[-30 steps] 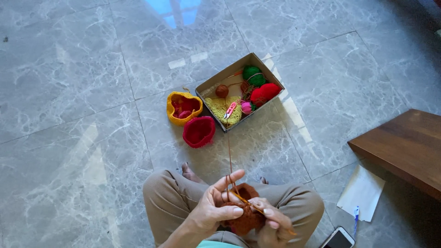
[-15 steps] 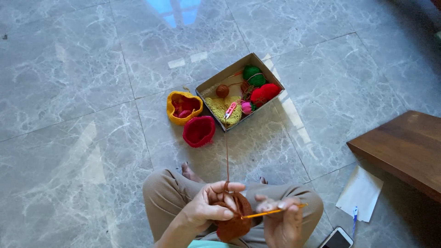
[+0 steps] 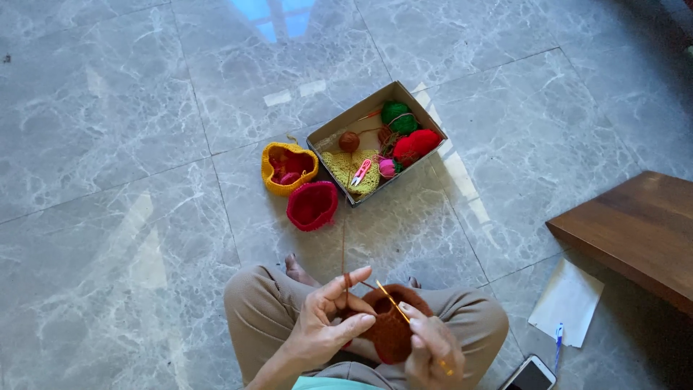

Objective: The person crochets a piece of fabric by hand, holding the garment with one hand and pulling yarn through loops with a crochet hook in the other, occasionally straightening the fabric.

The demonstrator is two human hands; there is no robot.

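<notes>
I sit cross-legged on a marble floor. My left hand (image 3: 326,320) pinches a rust-brown crocheted piece (image 3: 390,334) on my lap, with the brown yarn strand (image 3: 344,245) looped over its fingers. That strand runs up the floor to a cardboard box (image 3: 419,165). My right hand (image 3: 431,350) grips an orange crochet hook (image 3: 392,300), whose tip is at the piece's rim.
The box holds green, red, pink and brown yarn balls, a yellow knitted piece and small snips. A yellow crocheted basket (image 3: 288,167) and a red one (image 3: 312,206) sit left of it. A wooden bench (image 3: 635,231), white paper (image 3: 567,301), pen and phone (image 3: 530,375) lie at right.
My right hand pulled the hook out to the right half a second ago and has since brought it back to the piece. The left hand has shifted its fingers on the yarn.
</notes>
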